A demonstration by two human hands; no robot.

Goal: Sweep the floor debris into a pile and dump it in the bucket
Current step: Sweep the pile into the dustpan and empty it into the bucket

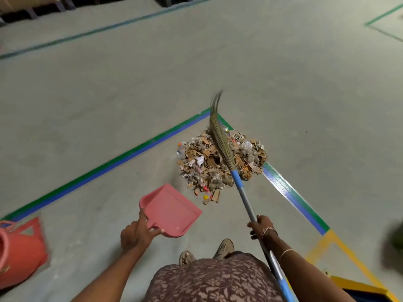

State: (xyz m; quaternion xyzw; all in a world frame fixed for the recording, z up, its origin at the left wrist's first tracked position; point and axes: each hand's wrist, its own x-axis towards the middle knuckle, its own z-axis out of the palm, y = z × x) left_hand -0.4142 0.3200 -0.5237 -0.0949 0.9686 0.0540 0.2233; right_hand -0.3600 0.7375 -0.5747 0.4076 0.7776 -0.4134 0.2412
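Two hands are busy: we are gripping the pink dustpan (172,211) by its handle with our left hand (137,233), and we are curling our right hand (260,226) tight around the broom (236,177) stick. The brush is lying across the pile (205,168), which is sitting in the corner of the green and blue lines (122,160), near the dustpan. The orange bucket (19,249) is sitting well apart at the left edge.

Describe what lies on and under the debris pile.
The broom crosses over the debris pile. Beneath, the floor tape runs in at its right edge; the covered stretch is hidden.
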